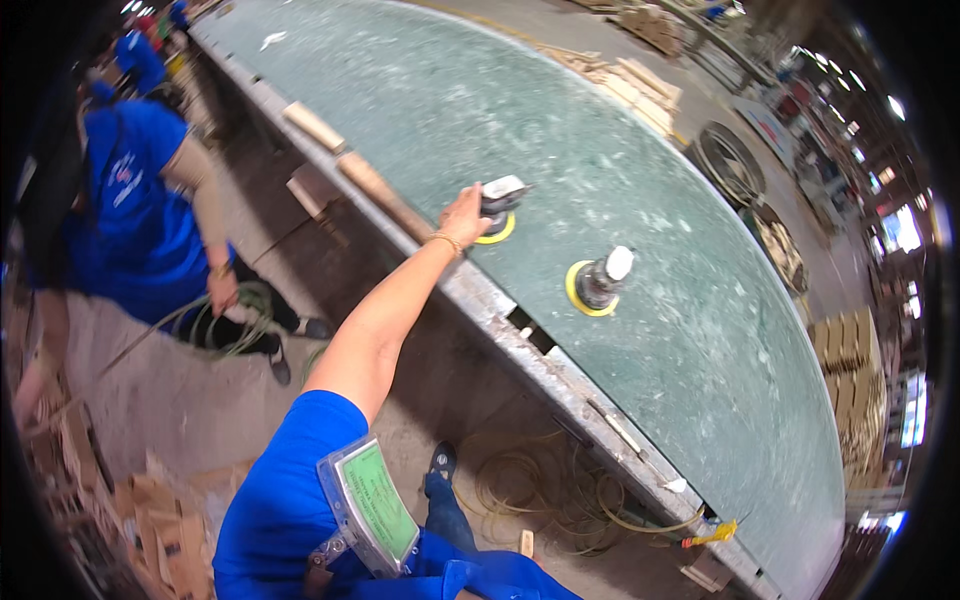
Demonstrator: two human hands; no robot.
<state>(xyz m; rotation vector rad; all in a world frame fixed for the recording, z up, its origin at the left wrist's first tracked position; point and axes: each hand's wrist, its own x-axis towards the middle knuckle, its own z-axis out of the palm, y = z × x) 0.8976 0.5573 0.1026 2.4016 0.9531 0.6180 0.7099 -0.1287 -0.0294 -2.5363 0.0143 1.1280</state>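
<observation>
So the left hand (463, 218) is stretched out over the big mottled green surface (690, 330), and it's got a disc sander (492, 208) by its dark body. Fingers look curled in around the left side of it, so that's a mostly closed grip, though the far side of the hold is hidden from this angle. Can't tell what the right hand is doing, it's out of the shot.

The sander sits right at the end of that arm, just in from the near edge. It stands upright as far as I can see: yellow pad down on the green top, pale cap up, so the long axis of the body runs up and away from the surface. The cap's narrower end sticks out to the right, away from the palm.

There's a second sander (598, 281) near it, lower right and clear of the hand. Same deal, yellow pad down, but in this wide view its body leans up and right toward the white cap.

Two wooden strips (383, 194) lie along the near edge, left of the gripping hand. Over on the left a co-worker in blue (140, 200) holds a coiled hose (235, 318), and more hoses (530, 490) are looped on the floor (400, 440).
</observation>
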